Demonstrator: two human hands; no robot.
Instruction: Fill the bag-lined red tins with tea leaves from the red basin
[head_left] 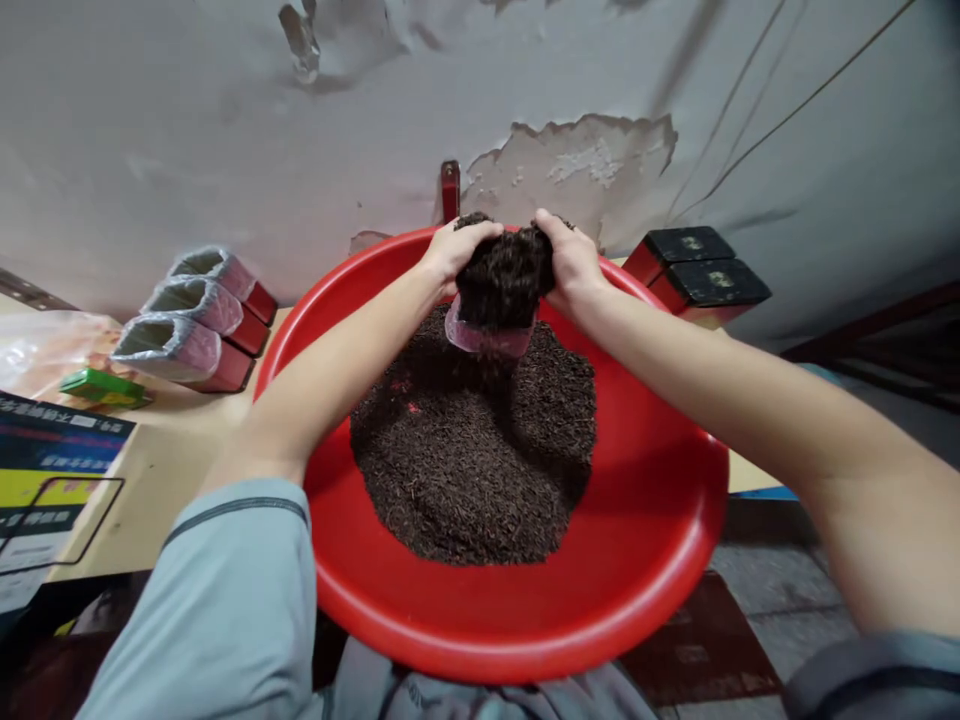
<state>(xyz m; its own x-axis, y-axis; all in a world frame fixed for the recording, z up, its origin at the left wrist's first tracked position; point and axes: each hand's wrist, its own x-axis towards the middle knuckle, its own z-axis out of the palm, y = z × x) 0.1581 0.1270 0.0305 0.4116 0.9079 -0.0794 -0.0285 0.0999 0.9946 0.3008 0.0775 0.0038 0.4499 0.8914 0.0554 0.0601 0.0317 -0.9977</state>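
A big red basin (652, 560) holds a heap of dark, thin dried leaves that look like loose tea (472, 490). Above its far side, my left hand (459, 250) and my right hand (571, 262) are cupped with a clump of the tea leaves (504, 270) between them. Some leaves fall from the clump. Just under the hands is the clear plastic liner (487, 338) of a container; the falling leaves and the heap hide most of that container.
On the left, several red tins (232, 368) with plastic bag liners (169, 345) stand in a row beside a green box (103, 386). Black-lidded red tins (697, 262) are at right. A peeling wall (225, 120) rises behind; a printed sheet (52, 470) lies at left.
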